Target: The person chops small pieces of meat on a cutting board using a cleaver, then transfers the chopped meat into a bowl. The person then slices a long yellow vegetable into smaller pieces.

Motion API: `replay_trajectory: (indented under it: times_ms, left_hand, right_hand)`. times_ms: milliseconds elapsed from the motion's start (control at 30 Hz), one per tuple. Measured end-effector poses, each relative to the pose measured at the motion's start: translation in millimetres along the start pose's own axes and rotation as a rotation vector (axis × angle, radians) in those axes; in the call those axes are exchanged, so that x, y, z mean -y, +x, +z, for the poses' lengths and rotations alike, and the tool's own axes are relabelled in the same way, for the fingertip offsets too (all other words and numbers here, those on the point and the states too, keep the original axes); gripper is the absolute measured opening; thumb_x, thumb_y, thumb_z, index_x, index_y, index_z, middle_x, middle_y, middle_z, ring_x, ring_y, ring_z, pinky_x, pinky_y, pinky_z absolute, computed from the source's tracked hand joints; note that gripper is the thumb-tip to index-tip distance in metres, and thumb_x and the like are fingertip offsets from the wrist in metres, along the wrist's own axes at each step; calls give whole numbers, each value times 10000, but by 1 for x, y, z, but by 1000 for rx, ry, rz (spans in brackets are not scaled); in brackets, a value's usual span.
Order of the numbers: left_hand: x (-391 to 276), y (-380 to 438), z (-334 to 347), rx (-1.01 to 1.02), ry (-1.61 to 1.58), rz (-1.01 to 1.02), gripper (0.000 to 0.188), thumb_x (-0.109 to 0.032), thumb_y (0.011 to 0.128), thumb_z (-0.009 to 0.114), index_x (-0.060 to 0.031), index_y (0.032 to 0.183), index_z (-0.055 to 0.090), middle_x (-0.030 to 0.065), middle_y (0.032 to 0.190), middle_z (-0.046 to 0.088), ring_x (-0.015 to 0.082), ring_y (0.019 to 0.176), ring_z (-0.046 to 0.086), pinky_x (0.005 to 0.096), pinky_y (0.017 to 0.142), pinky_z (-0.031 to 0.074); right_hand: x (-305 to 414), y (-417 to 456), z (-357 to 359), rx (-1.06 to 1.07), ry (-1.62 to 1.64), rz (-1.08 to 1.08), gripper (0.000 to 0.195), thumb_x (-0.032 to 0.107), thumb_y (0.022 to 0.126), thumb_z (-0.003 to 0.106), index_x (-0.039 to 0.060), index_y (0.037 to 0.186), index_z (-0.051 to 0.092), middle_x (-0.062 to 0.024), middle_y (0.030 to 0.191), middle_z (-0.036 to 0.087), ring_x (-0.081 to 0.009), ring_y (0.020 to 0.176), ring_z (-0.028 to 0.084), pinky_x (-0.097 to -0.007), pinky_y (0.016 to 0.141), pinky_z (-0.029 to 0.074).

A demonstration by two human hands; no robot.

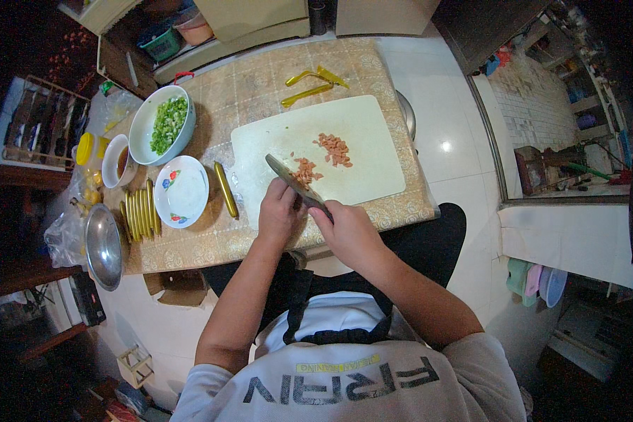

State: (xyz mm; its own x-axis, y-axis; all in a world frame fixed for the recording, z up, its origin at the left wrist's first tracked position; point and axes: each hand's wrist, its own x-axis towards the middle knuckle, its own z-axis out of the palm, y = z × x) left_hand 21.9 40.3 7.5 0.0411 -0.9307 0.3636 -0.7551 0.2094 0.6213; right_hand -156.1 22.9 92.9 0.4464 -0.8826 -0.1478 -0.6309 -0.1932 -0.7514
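Note:
My right hand [348, 232] grips the handle of a kitchen knife [290, 179], its blade angled across the near left part of a white cutting board [274, 132]. My left hand [280, 213] is beside the blade with its fingers curled; whatever lies beneath them is hidden. Against the far side of the blade lies chopped pink sausage [306, 170], and a second chopped pile [335, 150] sits further right on the board. One sausage in a gold wrapper [226, 190] lies left of the board. Beyond the board are torn gold wrappers [308, 95].
To the left stand a bowl of chopped green vegetables [168, 124], a floral plate [182, 192], a small bowl with brown liquid [120, 161], a row of wrapped sausages [141, 211], a yellow-lidded jar [86, 149] and a metal bowl [104, 248] at the edge of the patterned tablecloth [190, 248].

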Motion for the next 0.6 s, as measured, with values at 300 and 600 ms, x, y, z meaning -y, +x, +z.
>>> replay_trajectory:
  times_ms: [300,600]
  left_hand:
    - [0,0,2,-9,22,23,388,-61,757,783,-32,1136,709,186,1162,676,391,1076,656,445,910,562]
    - [-1,0,3,-25,76,44,381,-9,725,784,-15,1095,691,158,1089,675,351,983,666,417,766,590]
  right_hand:
    - [-2,9,4,16,-30,33,389,312,1041,619,-46,900,677,-281,732,670,-483,723,682,-543,651,529]
    - [1,32,18,-27,-17,19,405,331,1035,617,-41,890,684,-275,749,685,-477,736,688,-541,680,545]
